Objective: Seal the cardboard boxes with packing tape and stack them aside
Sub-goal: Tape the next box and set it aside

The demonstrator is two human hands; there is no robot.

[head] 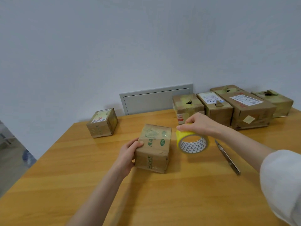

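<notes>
Head view. Left grip [128,156] holds the box [154,149] by its left side. The thumb is curled over the top edge and the fingers wrap the side wall, so it is clamped on the box. The box stands on the counter [162,201], between the two grips and touching the left one. It has green print on top and front. A glossy clear band crosses its lid.

Right grip [200,123] pinches the tape [193,142] from above, fingers curled over the yellow roll. The roll is tilted, its printed core facing the camera, and lifted off the counter just right of the box. I cannot tell whether a strip joins roll and box.

A knife [228,158] lies flat on the counter under the right forearm, nearer the camera than the right grip. A white sleeve [283,181] covers the right upper arm.

Beyond the right grip five boxes [228,106] are crowded together at the wall, two with white labels and several with torn tops. Well beyond the left grip and to its left a lone box [102,123] sits near the counter's far corner. Between the lone box and the five, a grey panel [156,98] is set in the wall.
</notes>
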